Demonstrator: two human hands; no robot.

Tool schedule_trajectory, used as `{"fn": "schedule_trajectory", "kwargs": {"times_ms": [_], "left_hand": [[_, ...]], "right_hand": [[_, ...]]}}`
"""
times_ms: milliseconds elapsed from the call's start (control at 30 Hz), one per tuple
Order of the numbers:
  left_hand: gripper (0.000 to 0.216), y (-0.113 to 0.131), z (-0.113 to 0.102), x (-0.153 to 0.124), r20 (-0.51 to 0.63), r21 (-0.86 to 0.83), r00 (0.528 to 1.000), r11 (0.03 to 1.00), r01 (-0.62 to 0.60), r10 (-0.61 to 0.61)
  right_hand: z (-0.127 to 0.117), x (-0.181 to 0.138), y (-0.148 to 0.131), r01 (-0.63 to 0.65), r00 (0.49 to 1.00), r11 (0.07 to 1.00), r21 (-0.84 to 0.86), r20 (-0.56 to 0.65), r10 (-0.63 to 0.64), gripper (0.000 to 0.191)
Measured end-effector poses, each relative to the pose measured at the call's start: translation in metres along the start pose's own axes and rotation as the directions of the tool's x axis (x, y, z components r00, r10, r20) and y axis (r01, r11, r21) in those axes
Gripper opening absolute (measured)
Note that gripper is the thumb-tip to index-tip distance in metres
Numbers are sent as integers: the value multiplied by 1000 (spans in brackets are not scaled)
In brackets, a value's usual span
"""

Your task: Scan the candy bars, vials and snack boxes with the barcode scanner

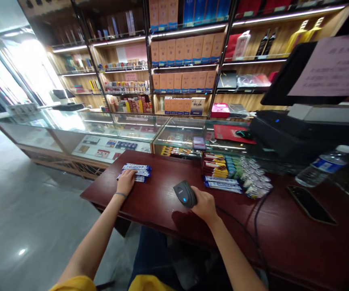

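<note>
My right hand (204, 203) is wrapped round the handle of a black barcode scanner (185, 194) with a small blue light, raised over the dark red wooden table (159, 202). At the table's left end, my left hand (126, 182) has its fingers bent over slim blue-and-white packets (143, 173), gripping at the near edge; the fingertips are partly hidden. More packets of the same kind, a second group (223, 184), lie on the right part of the table. Behind them are yellow-and-brown snack packs (215, 166), green-blue packs (234, 166) and silvery packs (255, 178).
A water bottle (324, 166) and a phone (312, 204) lie at the right, near a monitor (286, 74). The scanner's black cable (256, 226) trails across the table. Beyond the table stands a glass display counter (114, 131), with shelves of boxes (186, 50) behind it.
</note>
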State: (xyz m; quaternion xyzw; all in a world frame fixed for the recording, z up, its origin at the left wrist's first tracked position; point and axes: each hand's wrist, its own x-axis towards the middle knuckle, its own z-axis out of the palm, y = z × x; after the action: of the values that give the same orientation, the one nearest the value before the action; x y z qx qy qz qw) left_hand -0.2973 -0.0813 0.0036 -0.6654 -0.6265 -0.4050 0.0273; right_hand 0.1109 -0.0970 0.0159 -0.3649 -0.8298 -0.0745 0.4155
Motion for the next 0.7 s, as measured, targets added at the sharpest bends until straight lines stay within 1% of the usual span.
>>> {"fn": "schedule_trajectory", "kwargs": {"times_ms": [67,100,167,233,267,300,333,367,433,500,567,600,633,700], "left_hand": [[26,6,-4,0,-8,-44,1000,999,16,-16],[26,10,-6,0,-35,-81,999,996,31,-34],[25,22,-3,3,-129,-196,985,977,84,-110],[23,40,6,8,-228,-379,942,914,147,-246],[23,51,13,11,-249,-495,912,852,170,-327],[23,62,22,14,-248,-627,875,757,182,-415],[25,74,31,17,-181,-750,849,628,207,-497],[27,86,41,20,-82,-846,830,478,235,-552],[25,107,60,25,72,-945,791,213,250,-607],[21,124,77,28,205,-968,762,-10,252,-614],[18,136,92,29,286,-958,731,-172,229,-620],[18,141,98,29,308,-951,716,-229,209,-626],[17,144,104,29,324,-943,705,-270,192,-631],[18,148,113,27,349,-932,690,-311,185,-634]], "right_hand": [[-1,0,0,-3,1000,1000,-8,-1,3,34],[-1,0,0,-6,1000,1000,-11,-4,6,34],[-3,0,1,-14,1000,1000,-15,-14,14,34],[-4,1,1,-26,999,999,-19,-30,25,33],[-4,1,2,-31,999,999,-25,-38,30,33],[-5,1,2,-32,998,999,-34,-48,30,33],[-5,0,3,-31,998,999,-44,-58,28,34],[-6,0,3,-29,998,998,-54,-66,25,35],[-6,-2,5,-18,996,997,-70,-84,12,36],[-8,-3,7,-7,995,997,-83,-102,-1,38],[-9,-5,9,-3,993,995,-102,-121,-9,38],[-10,-5,9,-8,992,994,-111,-126,-7,38],[-11,-5,9,-13,992,993,-117,-126,-2,37],[-12,-5,9,-18,993,993,-117,-118,4,36]]}}
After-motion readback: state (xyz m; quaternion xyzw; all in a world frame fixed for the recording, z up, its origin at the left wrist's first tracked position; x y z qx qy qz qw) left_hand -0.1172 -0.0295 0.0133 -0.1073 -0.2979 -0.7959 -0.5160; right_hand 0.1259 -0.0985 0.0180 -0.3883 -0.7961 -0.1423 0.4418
